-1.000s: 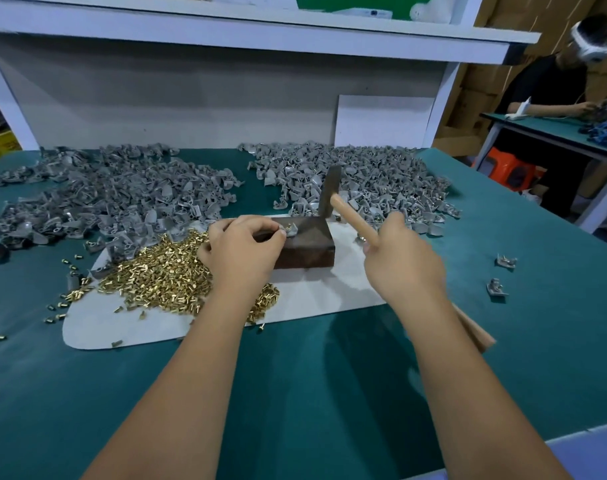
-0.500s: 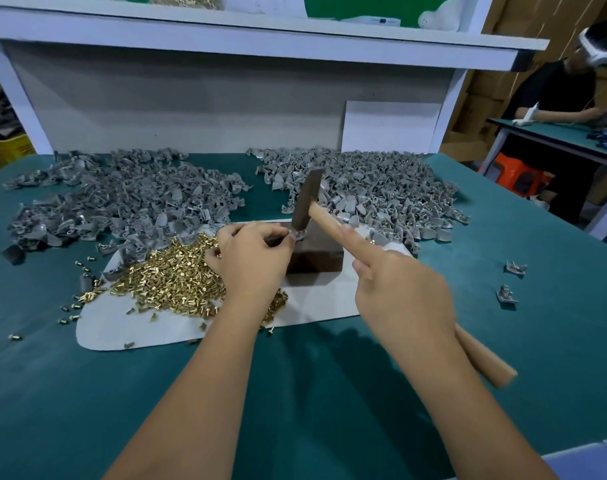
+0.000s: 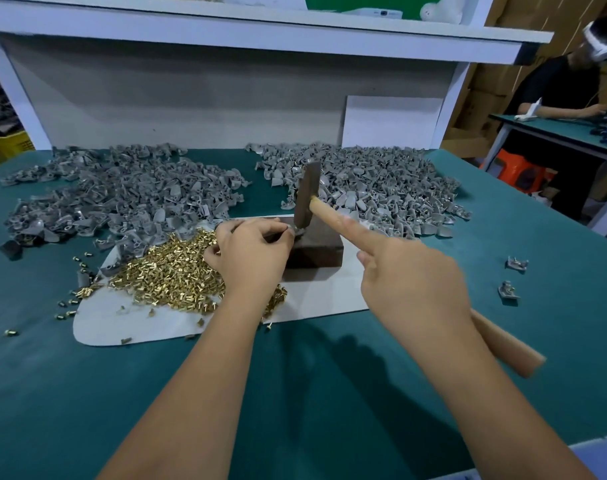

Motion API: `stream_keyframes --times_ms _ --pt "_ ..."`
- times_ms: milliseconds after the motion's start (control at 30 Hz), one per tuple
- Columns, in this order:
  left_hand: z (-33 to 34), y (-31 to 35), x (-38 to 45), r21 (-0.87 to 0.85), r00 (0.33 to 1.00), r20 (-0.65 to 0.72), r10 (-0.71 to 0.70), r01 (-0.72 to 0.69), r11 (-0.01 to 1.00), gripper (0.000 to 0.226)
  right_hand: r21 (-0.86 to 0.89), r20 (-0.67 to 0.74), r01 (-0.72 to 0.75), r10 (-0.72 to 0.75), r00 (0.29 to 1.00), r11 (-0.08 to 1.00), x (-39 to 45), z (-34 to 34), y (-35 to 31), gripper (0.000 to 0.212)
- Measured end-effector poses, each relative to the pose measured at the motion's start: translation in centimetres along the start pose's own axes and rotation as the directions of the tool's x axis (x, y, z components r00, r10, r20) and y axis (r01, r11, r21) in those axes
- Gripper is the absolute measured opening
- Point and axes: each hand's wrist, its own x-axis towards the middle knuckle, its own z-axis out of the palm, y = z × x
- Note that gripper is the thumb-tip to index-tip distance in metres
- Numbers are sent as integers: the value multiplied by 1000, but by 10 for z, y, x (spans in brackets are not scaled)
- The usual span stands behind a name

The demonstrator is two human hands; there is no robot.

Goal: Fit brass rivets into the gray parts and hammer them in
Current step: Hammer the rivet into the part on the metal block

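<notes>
While the teal-covered surface [image 3: 329, 393] is stretching out under a white shelf [image 3: 260, 22], two wide heaps of small gray metal parts [image 3: 122, 195] are lying along its far side, and a pile of short brass rivets [image 3: 167, 271] is spreading over a pale paper sheet [image 3: 129, 323] near the middle. Two loose gray pieces [image 3: 513, 275] are sitting well apart on the right. Beyond, another person [image 3: 572, 95] is working at a second green table. You are curling your left hand [image 3: 250, 254] so that its grip is pinching one gray part [image 3: 292, 232] on top of the dark rectangular block [image 3: 316, 251]. Your right hand [image 3: 409, 282] is wrapping its grip round the wooden-handled hammer [image 3: 307, 195], forefinger lying straight along the handle, the dark head meeting that part.
</notes>
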Motion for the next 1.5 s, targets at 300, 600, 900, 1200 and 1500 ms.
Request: stream_keyframes --times_ms 300,600,900,1200,1500 --pt "-5 -1 4 -6 999 53 -2 2 1000 19 298 -137 -115 162 977 948 34 8 17 49" --pt "-15 2 8 -386 993 116 15 31 922 17 129 158 -307 286 945 943 28 50 31 25" --pt "-17 2 6 -396 990 115 82 -30 918 16 -63 58 -199 203 978 978 29 50 26 24" --pt "-18 3 6 -399 985 131 110 -49 916 16 130 -181 -48 71 981 990 27 53 20 22" --pt "-22 14 3 -304 943 175 282 -221 927 18 842 151 -83 -86 985 533 58 44 -21 13"
